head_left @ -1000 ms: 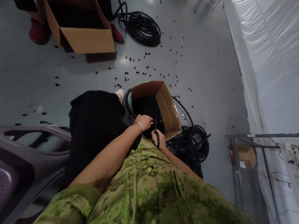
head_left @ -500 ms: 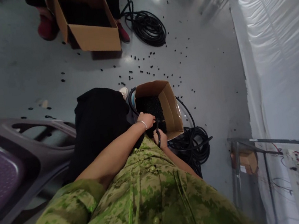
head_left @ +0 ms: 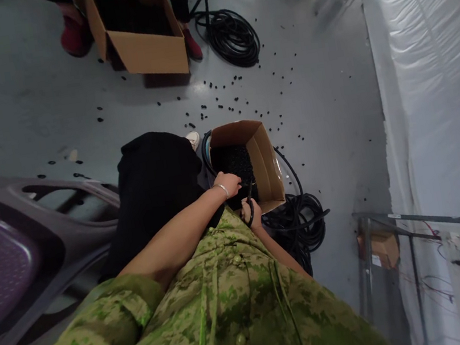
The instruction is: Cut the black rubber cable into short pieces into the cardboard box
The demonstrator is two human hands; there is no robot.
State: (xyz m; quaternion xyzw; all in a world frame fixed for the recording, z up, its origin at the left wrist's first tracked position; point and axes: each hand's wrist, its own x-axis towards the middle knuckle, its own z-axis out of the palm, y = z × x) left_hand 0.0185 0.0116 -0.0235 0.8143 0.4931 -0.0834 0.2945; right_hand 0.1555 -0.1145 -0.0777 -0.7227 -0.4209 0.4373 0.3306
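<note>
My right hand point(head_left: 252, 213) grips a pair of black-handled scissors point(head_left: 250, 198), their blades pointing up over an open cardboard box point(head_left: 265, 155). Beside it, my left hand point(head_left: 229, 183), with a bracelet at the wrist, is closed on a black hose point(head_left: 205, 152) that curves round the box's left side. The hose end at the fingertips is too dark to make out. Inside the box lies a heap of small black cut pieces point(head_left: 235, 161). The scissors' tips are a little apart from my left fingers.
A coil of black hose point(head_left: 313, 220) lies right of the box, another coil point(head_left: 234, 39) farther off. Small black pieces are scattered over the floor. Across from me, a person's red shoes point(head_left: 76, 38) flank a larger cardboard box point(head_left: 151, 51). A grey-purple plastic chair point(head_left: 68, 219) stands left.
The scissors in my right hand have moved slightly right, away from my left fingers, and now tilt more to the right. The whole view has shifted a little.
</note>
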